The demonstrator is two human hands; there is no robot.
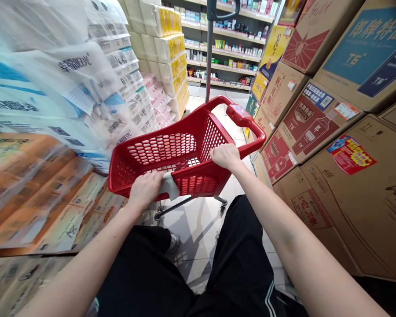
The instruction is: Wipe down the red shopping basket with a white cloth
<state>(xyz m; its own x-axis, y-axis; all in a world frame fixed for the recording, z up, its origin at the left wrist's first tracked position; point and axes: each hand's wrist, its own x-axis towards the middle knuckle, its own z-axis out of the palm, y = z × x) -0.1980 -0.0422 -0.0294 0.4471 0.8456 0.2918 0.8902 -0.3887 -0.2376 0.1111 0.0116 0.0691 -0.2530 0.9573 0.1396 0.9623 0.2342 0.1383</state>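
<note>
A red plastic shopping cart stands sideways in front of my legs, its handle end to the right. My left hand grips the near rim of the basket, and a pale cloth hangs out beside its thumb over that rim. Farther right, my right hand is wrapped round the rim close to the handle. Through the mesh the basket looks bare inside. Grey legs with casters show beneath it on the tiled floor.
Stacked tissue packs wall the left side, with yellow-ended packs beyond. Cardboard cartons are piled high along the right. A grey pole rises behind the cart. Shelves of bottles and boxes close off the far end.
</note>
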